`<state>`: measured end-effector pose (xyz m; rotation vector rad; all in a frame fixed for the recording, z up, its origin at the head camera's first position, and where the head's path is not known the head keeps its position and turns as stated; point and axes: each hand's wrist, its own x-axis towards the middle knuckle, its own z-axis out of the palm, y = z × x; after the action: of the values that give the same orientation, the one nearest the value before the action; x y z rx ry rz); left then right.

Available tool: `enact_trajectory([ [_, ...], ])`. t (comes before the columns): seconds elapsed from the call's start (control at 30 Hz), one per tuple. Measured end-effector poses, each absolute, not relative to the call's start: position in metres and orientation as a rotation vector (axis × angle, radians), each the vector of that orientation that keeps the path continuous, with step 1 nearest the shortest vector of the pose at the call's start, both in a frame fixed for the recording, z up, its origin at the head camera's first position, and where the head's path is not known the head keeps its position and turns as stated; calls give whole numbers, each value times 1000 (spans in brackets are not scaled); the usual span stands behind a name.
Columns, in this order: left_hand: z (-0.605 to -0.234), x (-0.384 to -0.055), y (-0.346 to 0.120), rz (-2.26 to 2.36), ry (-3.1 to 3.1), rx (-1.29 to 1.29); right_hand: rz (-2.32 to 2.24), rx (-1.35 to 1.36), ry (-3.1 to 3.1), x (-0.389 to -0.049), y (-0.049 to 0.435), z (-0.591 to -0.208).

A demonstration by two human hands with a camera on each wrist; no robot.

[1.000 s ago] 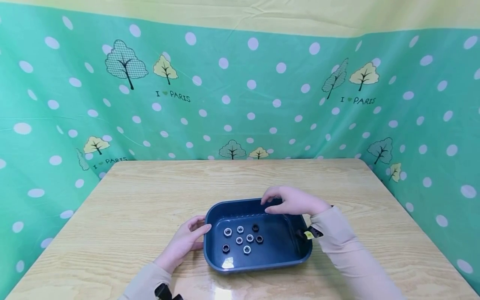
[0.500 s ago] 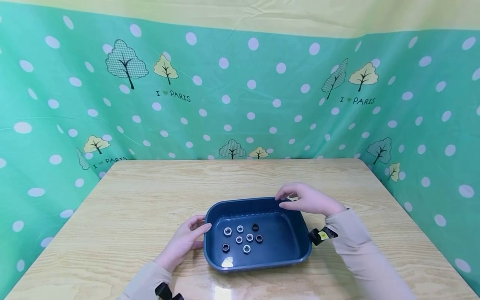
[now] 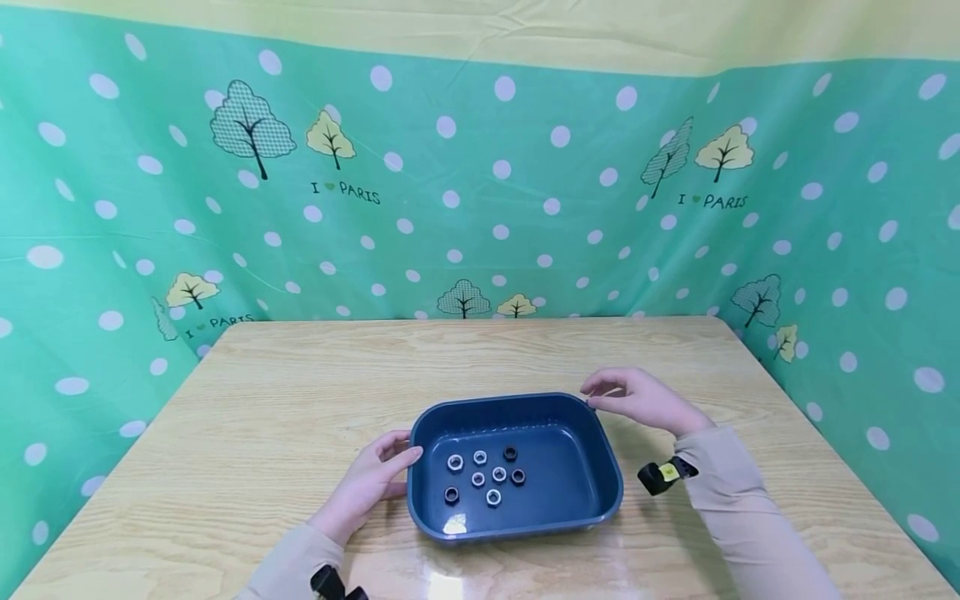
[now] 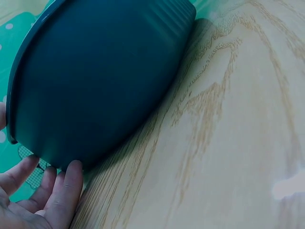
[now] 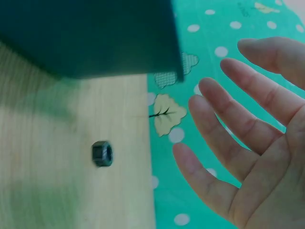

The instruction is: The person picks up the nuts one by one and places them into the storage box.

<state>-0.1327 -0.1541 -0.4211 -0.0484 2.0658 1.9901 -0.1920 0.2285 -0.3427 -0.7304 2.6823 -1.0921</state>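
Note:
A dark blue rectangular plastic tub (image 3: pixel 547 521) stands on the table, slightly turned. Inside it, towards its left half, lie several silver hex nuts (image 3: pixel 492 497) and a few black hex nuts (image 3: pixel 451 494), spread apart. My left hand (image 3: pixel 367 482) holds the tub's left end, thumb over the rim and fingertips (image 4: pixel 73 167) against the outer wall. My right hand (image 3: pixel 637 398) is just outside the back right corner, fingers spread and loosely bent, palm bare in the right wrist view. A dark-looking nut (image 5: pixel 102 153) lies on the table outside the tub there; the head view does not show it.
The light wood-grain table (image 3: pixel 315 375) extends around the tub on all sides. A green polka-dot cloth (image 3: pixel 480 192) hangs behind it and along both sides. Each wrist carries a small black camera (image 3: pixel 660 477).
My right hand has moved right, from above the tub's back right part to just outside its corner. The left hand, the tub and the nuts inside have stayed nearly still.

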Motion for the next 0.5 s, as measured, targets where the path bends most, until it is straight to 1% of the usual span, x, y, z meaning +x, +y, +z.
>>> enact_trajectory([
  [0.3,-422,-134,-153,1987,2081,-83,-1103,-595,2747,-200,241,-360],
  [0.5,-421,-134,-153,1983,2082,-76,-1046,-552,2764,-207,247,-367],
])
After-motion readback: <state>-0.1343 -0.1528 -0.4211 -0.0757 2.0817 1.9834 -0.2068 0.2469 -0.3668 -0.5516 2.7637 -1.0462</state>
